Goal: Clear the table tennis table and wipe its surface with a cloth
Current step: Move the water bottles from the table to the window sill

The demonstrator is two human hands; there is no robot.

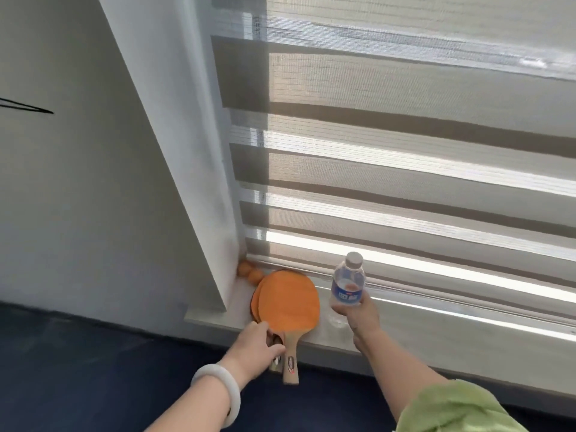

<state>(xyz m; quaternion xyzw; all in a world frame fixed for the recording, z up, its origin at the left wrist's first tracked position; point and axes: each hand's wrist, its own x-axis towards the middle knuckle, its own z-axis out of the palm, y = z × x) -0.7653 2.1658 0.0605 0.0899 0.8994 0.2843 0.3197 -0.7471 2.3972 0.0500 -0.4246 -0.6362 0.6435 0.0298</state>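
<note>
Orange paddles (288, 300) are gripped at the handle by the left hand (257, 344). Just right, a bottle (347, 283) is clasped by the right hand (360, 313).

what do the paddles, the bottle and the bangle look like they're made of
Paddles: the faces look like matte orange rubber with no shine. The handles look like pale wood, tan with a slight sheen.
Bottle: thin clear plastic, see-through and glossy, with a blue printed label.
Bangle: milky white, smooth and glossy. It could be jade, stone or resin; the look leaves that open.

Daylight glares through blinds (405, 151); left wall shadowed; slightly soft, perhaps motion blur.
</note>
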